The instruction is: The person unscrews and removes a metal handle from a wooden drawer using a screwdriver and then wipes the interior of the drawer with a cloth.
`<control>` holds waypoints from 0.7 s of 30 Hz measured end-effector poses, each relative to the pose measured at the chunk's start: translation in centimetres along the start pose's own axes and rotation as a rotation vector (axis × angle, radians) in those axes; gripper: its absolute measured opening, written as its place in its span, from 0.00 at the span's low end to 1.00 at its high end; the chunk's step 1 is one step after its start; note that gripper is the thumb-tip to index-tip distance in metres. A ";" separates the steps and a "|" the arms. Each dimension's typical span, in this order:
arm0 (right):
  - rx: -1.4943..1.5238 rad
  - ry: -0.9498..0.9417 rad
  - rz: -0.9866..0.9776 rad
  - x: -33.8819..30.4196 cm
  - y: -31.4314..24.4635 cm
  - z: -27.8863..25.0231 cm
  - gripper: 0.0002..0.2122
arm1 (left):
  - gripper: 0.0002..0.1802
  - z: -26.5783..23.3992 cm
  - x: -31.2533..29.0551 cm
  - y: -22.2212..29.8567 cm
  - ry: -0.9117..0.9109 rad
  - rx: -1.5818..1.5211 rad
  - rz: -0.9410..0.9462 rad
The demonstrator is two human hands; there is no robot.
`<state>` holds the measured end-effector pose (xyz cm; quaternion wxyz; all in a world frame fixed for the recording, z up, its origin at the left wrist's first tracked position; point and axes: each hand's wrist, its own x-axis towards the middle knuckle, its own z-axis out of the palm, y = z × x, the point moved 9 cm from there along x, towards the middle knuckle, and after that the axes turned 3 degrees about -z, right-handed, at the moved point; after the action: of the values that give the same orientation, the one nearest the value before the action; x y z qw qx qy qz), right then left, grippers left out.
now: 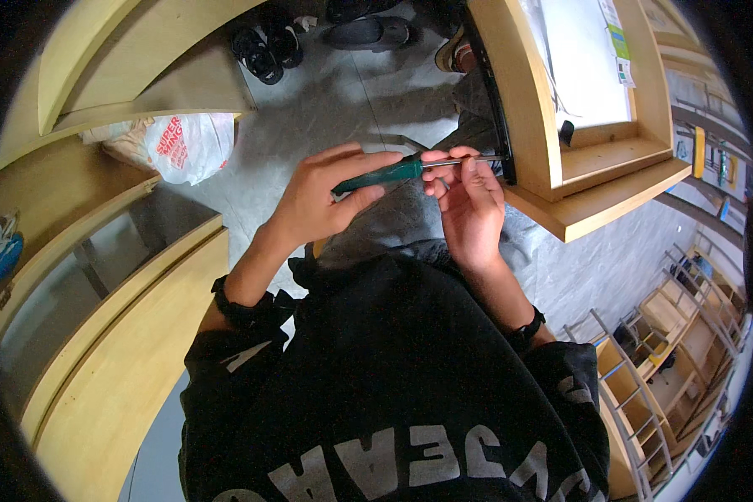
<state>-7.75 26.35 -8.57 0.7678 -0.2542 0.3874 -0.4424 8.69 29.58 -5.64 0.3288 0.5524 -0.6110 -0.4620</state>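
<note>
My left hand [314,197] is wrapped round the dark green handle of a screwdriver [389,174]. The tool lies nearly level, its metal shaft pointing right. Fingers of my right hand [473,205] pinch the shaft close to its tip, palm turned up. The tip reaches the dark slide rail [498,109] on the side of a wooden drawer [531,92]; whether it sits in a screw is too small to tell. Inside the drawer lie white papers [590,71] and a small black object [566,131].
At left stands a wooden cabinet [142,309] with a white plastic bag [197,151] on its shelf. Black shoes [259,54] and a dark slipper [368,33] lie on the grey tiled floor [335,92]. Metal ladders [632,402] and wooden desks [686,335] stand at right.
</note>
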 end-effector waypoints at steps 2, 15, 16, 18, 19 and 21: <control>-0.001 0.015 -0.002 0.0 -0.1 -0.1 0.12 | 0.23 -0.2 0.1 0.5 -0.012 0.044 -0.033; -0.031 -0.013 0.139 -0.5 1.5 -1.0 0.13 | 0.19 -1.0 0.3 2.1 0.076 0.122 0.226; -0.031 -0.034 0.146 -0.5 1.5 -0.8 0.13 | 0.18 -0.9 0.5 1.8 0.059 0.093 0.209; -0.040 -0.077 0.146 -0.5 1.5 -0.4 0.14 | 0.16 -0.7 1.0 0.2 -0.018 -0.061 0.060; -0.052 -0.097 0.137 -0.5 1.6 -0.3 0.15 | 0.14 -0.4 1.2 -1.0 -0.079 -0.187 -0.070; -0.100 -0.164 0.119 -0.5 1.7 0.1 0.16 | 0.16 1.0 0.6 -3.0 -0.254 -0.513 -0.452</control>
<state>-7.02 27.64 -9.60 0.8081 -0.3041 0.3593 -0.3540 8.75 29.32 -8.82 0.2678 0.5113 -0.3734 -0.7262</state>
